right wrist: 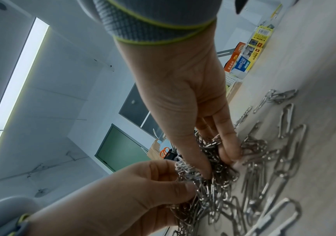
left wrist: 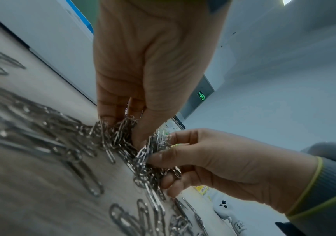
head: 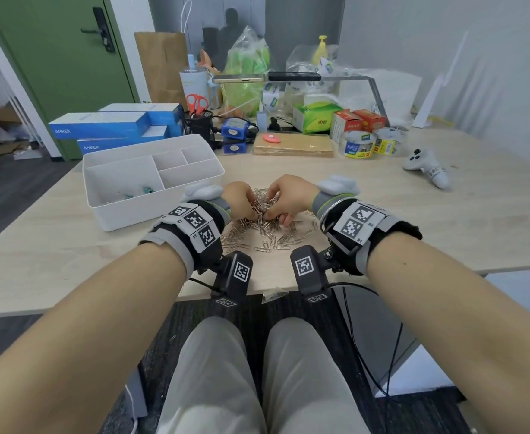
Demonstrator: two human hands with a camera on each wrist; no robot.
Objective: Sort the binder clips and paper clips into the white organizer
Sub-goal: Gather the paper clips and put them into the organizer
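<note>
My left hand (head: 240, 200) and right hand (head: 288, 195) meet over the heap of paper clips (head: 262, 227) on the table (head: 414, 220), fingers of both curled into one tangled clump, gripping it. The white organizer (head: 151, 180) stands just left of the heap; binder clips (head: 138, 192) lie in its large front compartment.

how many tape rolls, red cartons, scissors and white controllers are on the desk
tape rolls: 2
red cartons: 2
scissors: 1
white controller: 1
total: 6
</note>
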